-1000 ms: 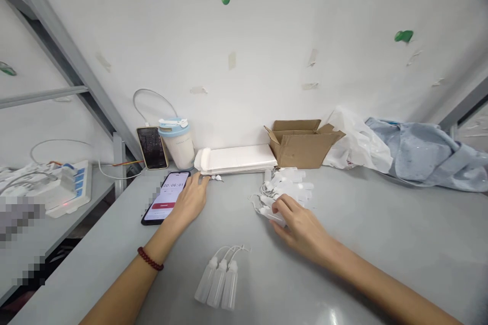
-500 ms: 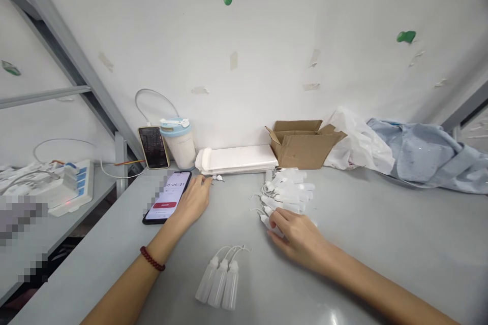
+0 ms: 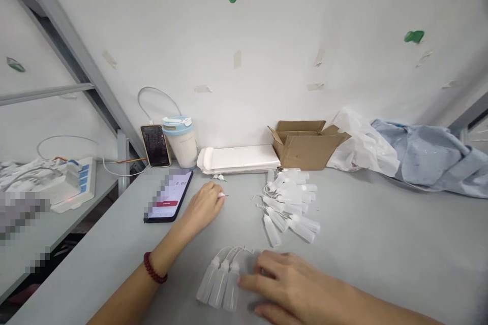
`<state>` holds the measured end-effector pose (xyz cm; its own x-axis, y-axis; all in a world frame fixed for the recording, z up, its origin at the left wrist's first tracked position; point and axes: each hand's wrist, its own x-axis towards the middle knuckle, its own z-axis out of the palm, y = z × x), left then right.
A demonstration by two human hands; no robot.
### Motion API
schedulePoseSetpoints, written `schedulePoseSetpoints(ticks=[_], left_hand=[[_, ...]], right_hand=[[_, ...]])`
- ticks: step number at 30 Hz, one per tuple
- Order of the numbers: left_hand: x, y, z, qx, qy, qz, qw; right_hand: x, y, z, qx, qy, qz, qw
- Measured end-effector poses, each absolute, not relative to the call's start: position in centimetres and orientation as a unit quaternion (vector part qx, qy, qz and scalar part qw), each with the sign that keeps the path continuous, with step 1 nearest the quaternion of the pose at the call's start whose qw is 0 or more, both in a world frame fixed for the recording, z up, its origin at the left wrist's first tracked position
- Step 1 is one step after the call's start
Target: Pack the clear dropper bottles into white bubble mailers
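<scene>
Three clear bottles (image 3: 218, 284) with thin white tubes lie side by side near the front of the grey table. My right hand (image 3: 292, 287) is just right of them, fingers apart, its index fingertip at the rightmost bottle and nothing held. My left hand (image 3: 206, 205) is closed on a small white needle cap (image 3: 221, 195), with a thin dark tip sticking out to the right. Another small white cap piece (image 3: 219, 177) lies behind that hand. Several more bottles (image 3: 293, 200) form a loose pile at the middle right, their tubes pointing left.
A phone (image 3: 173, 195) lies left of my left hand. Along the wall stand another phone (image 3: 155, 145), a blue-lidded cup (image 3: 182, 144), a white flat stack (image 3: 242, 158), an open cardboard box (image 3: 307, 150), a plastic bag (image 3: 360, 144) and blue cloth (image 3: 430, 160). A power strip (image 3: 86, 188) sits far left.
My right hand has left the bottle pile and moved toward the front, beside the three bottles. My left hand has come a little right and nearer, with a small white cap now showing at its fingers.
</scene>
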<state>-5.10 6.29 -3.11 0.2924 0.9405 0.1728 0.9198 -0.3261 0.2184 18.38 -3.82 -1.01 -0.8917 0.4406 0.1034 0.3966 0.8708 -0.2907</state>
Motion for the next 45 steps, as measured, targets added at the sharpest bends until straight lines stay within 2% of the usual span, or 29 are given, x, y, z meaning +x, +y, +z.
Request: schedulePoseSetpoints(ticks=[8, 14, 19, 28, 32, 38, 45], left_hand=[[-2.7, 4.7, -2.5, 0.803, 0.550, 0.192, 0.129], [-1.6, 4.0, -1.7, 0.733, 0.552, 0.264, 0.296], [-1.3, 3.9, -1.9, 0.687, 0.524, 0.299, 0.404], [-1.3, 3.5, -0.6, 0.630, 0.515, 0.295, 0.502], [-1.4, 3.0, 0.3, 0.608, 0.525, 0.294, 0.517], [-1.6, 3.0, -0.7, 0.561, 0.496, 0.311, 0.586], [0.1, 1.6, -0.1, 0.496, 0.410, 0.326, 0.693]], right_hand=[[17.3, -4.3, -2.6, -0.182, -0.979, 0.065, 0.059], [16.8, -4.2, -3.1, -0.199, -0.976, 0.042, 0.082], [16.9, -3.9, -2.6, -0.215, -0.971, 0.075, 0.076], [18.2, -3.0, -2.8, -0.282, -0.956, 0.059, 0.054], [18.6, -2.5, -3.0, -0.298, -0.950, 0.014, 0.091], [19.0, -2.0, -3.0, -0.302, -0.930, -0.025, 0.210], [19.1, -2.0, -2.9, -0.283, -0.934, 0.031, 0.214]])
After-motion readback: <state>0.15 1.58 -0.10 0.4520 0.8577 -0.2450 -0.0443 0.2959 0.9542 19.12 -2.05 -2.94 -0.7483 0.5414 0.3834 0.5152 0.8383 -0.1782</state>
